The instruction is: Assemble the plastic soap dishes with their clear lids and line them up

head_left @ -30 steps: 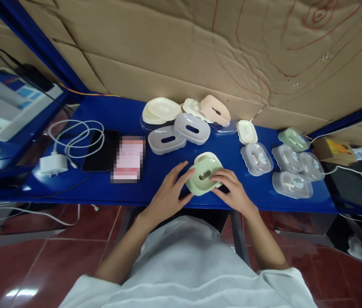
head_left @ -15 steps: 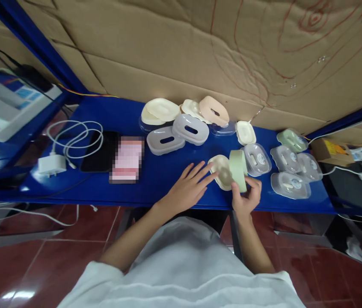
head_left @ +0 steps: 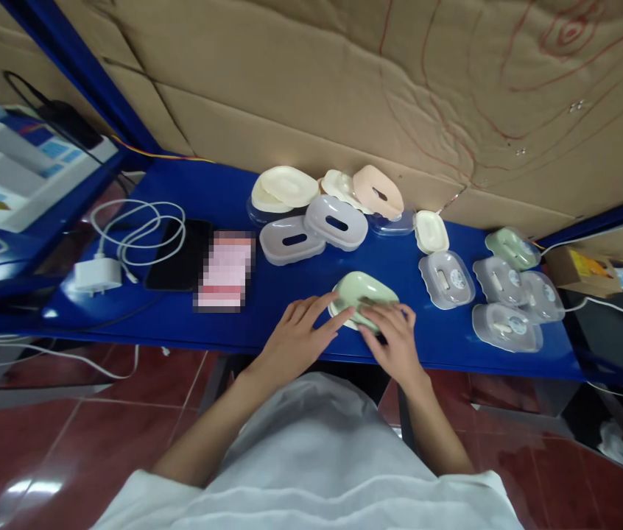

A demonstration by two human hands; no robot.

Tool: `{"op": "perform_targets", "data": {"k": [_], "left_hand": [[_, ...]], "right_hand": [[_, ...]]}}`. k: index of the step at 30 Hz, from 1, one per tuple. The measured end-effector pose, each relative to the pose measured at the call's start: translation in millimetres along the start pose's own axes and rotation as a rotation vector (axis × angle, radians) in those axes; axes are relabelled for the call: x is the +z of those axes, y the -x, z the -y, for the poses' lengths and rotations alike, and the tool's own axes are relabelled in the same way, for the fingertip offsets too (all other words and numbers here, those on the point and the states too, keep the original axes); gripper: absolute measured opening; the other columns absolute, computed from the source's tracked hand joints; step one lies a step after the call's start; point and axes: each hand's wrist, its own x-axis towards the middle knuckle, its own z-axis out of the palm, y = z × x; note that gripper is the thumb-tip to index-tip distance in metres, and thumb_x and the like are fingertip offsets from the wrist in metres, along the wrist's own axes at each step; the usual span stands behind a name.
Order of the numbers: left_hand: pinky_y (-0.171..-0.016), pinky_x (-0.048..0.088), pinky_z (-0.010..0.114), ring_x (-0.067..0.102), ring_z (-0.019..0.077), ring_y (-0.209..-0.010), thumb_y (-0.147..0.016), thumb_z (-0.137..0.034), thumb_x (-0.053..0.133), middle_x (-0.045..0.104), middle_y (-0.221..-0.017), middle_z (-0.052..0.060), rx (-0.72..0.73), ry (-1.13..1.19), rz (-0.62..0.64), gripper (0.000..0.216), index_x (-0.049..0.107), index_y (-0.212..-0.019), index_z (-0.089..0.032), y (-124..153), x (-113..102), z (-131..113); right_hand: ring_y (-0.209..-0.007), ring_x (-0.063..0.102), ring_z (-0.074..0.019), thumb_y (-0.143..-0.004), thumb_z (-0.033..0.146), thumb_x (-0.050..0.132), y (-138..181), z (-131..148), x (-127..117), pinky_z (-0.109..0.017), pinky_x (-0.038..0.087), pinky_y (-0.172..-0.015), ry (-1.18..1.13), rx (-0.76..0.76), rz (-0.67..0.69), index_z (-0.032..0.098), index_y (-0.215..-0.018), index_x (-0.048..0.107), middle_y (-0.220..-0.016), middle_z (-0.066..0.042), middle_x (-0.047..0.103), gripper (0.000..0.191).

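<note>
A pale green soap-dish shell [head_left: 364, 289] lies face down over a cream inner tray on the blue shelf [head_left: 223, 320], near its front edge. My right hand [head_left: 392, 340] rests on its near right side, fingers curled over the rim. My left hand [head_left: 296, 340] lies beside its left end, fingers stretched out and touching the edge. Both forearms reach up from a white garment.
Behind stand grey [head_left: 314, 228], cream [head_left: 283, 188] and pink [head_left: 378, 191] soap dishes. Clear packaged ones [head_left: 504, 294] and a green one [head_left: 510, 246] cluster at right. A phone [head_left: 179, 254], a pink card [head_left: 226, 269] and a white charger with cable [head_left: 99, 272] lie left. Cardboard lines the wall.
Half a second ago my right hand held the green shell upright beside the cream tray. Now the shell lies down over the tray and both hands sit at its sides.
</note>
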Motion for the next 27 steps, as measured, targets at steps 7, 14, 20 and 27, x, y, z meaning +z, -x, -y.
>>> {"op": "perform_targets", "data": {"k": [7,14,20,27], "left_hand": [[-0.11,0.05,0.05,0.06,0.0318,-0.133,-0.106,-0.02,0.064,0.072,-0.14,0.009,0.024,0.081,-0.011,0.029,0.07,-0.134,-0.024,9,2,16],[-0.105,0.053,0.049,0.063,0.0307,-0.122,-0.106,-0.023,0.064,0.075,-0.127,0.009,-0.031,0.095,-0.035,0.021,0.074,-0.124,-0.024,14,5,13],[-0.113,0.053,0.056,0.057,0.0356,-0.139,-0.106,-0.023,0.062,0.059,-0.151,0.015,-0.102,0.134,-0.053,0.024,0.074,-0.127,-0.025,13,5,13],[-0.122,0.05,0.058,0.048,0.036,-0.153,-0.105,-0.025,0.064,0.053,-0.156,0.016,-0.17,0.324,-0.082,0.02,0.074,-0.123,-0.023,15,6,18]], "right_hand": [[-0.141,0.064,-0.0221,-0.109,0.022,0.06,-10,9,5,-0.049,0.041,-0.129,-0.046,-0.204,0.191,0.027,-0.15,0.062,-0.144,-0.006,0.073,0.041],[-0.145,0.061,-0.022,-0.111,0.027,0.055,-34,-17,-9,-0.049,0.042,-0.131,-0.089,-0.258,0.268,0.027,-0.148,0.063,-0.147,-0.005,0.07,0.038],[-0.161,0.039,-0.0333,-0.107,0.025,0.043,-113,-102,-9,-0.057,0.036,-0.131,0.295,0.24,0.195,0.007,-0.163,0.042,-0.17,-0.023,0.043,0.059],[-0.144,0.048,-0.0392,-0.106,0.037,0.052,-132,-118,6,-0.064,0.03,-0.127,0.514,0.234,0.16,0.008,-0.153,0.053,-0.152,-0.025,0.058,0.055]]}}
